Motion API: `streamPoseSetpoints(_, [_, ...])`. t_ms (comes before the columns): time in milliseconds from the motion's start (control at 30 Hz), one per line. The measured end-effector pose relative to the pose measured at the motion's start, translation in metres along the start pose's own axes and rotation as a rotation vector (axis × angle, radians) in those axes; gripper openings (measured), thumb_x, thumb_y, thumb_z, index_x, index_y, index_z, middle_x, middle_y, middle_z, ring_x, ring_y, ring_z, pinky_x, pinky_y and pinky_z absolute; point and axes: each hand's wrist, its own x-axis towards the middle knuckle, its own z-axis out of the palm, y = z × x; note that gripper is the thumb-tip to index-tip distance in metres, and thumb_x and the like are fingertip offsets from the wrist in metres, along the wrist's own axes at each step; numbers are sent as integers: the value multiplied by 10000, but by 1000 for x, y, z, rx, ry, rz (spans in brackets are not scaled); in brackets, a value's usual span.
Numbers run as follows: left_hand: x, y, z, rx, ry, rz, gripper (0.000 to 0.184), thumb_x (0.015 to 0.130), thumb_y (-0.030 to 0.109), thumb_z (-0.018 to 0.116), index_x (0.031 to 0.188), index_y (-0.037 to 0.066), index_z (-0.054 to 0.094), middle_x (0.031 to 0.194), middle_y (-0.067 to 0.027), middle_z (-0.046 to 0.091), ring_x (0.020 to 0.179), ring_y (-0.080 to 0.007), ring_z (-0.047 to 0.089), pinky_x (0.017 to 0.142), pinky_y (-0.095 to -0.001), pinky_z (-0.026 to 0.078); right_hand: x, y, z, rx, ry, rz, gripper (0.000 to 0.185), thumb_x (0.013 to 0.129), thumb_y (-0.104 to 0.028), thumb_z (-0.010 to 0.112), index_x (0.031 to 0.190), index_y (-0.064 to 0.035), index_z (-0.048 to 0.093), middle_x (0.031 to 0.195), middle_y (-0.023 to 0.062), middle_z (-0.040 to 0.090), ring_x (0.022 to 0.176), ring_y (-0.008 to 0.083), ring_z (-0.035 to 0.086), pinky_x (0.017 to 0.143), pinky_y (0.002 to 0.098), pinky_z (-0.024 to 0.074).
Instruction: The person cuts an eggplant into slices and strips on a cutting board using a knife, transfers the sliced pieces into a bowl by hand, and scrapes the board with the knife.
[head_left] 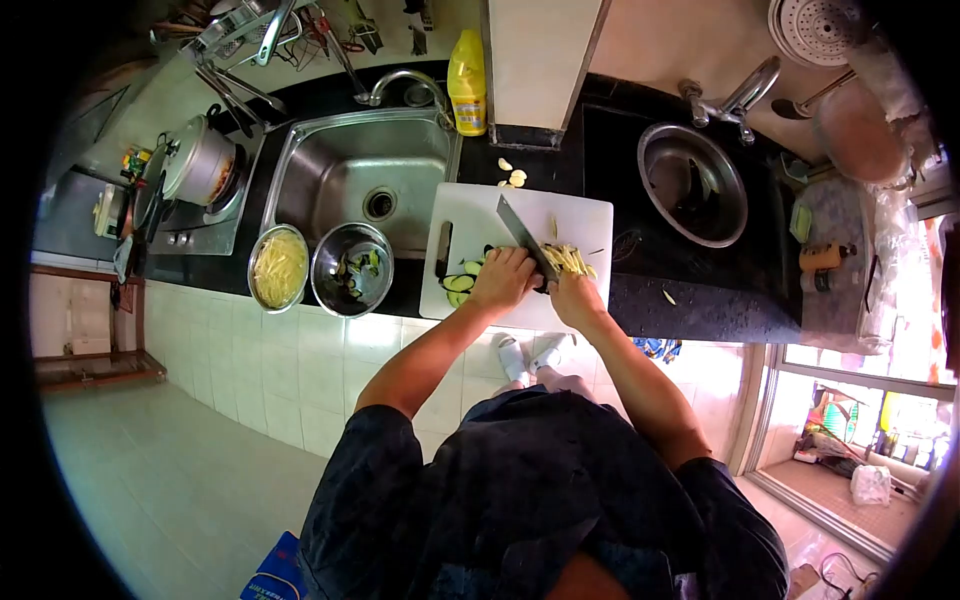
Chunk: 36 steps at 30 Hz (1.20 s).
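A white cutting board [470,205] lies on the counter edge in front of me. My right hand [576,298] grips a broad-bladed kitchen knife [522,232], its blade slanting up and to the left over the board. Close by the blade, my left hand [504,278] presses down with bent fingers on vegetable slices, mostly hidden beneath it. More pale green slices with dark skin [460,283] lie left of that hand. Thin cut strips [570,260] are piled right of the blade, just beyond my right hand.
Left of the board stand a bowl of pale strips [278,268] and a metal bowl with dark-green scraps [354,270]. Behind them is a sink [330,150]. Garlic cloves [515,179] and a yellow bottle [467,85] sit beyond the board. A metal basin [692,185] is at right, a pot [200,160] at left.
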Motion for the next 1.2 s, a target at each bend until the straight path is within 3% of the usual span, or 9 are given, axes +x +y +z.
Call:
streamPoseSetpoints(100, [2,3,-10,-20,24,28,226,940,240,655,1100,84,622,1134,-88,592,1102,-288,540,945,-445,409,2,6,-5,13,50,-108,356,983,-263,555,985,73,674,954,320,701,924,483,691,871,554,539])
streamPoseSetpoints(267, [-11,-13,-13,30,204,36,224,930,210,672,1112,89,622,1145,-77,601,1102,-280,554,937,-434,428,-24,-7,-31,-13,38,-74,348,1003,-268,527,935,49,655,902,339,688,867,497,685,823,572,541])
streamPoseSetpoints(767, [-14,-15,-9,2,72,-13,167,878,206,691,1020,128,652,1080,-58,586,1075,-276,555,912,-431,436,-31,1,12,-9,1,-23,282,998,-221,514,950,31,631,870,326,692,841,511,685,801,578,542])
streamPoseSetpoints(900, [-15,-19,-4,4,58,-15,173,884,211,699,1020,117,649,1103,-69,599,1078,-303,557,900,-447,443,-27,-16,-13,-44,-63,-43,297,1004,-225,509,943,31,645,882,321,694,861,507,687,808,577,542])
streamPoseSetpoints(1000, [-13,-19,-5,-8,101,11,161,886,209,691,1014,122,649,1101,-71,598,1083,-306,554,900,-453,444,-46,-14,-15,7,24,-51,318,1005,-226,514,890,32,660,858,320,693,841,509,689,784,573,548])
streamPoseSetpoints(1200, [-18,-16,-5,-6,61,-11,156,894,208,681,1025,129,651,1080,-71,590,1063,-300,554,891,-441,435,-23,-17,-9,17,-96,0,305,1006,-236,530,1012,50,637,929,341,688,910,513,679,836,586,526])
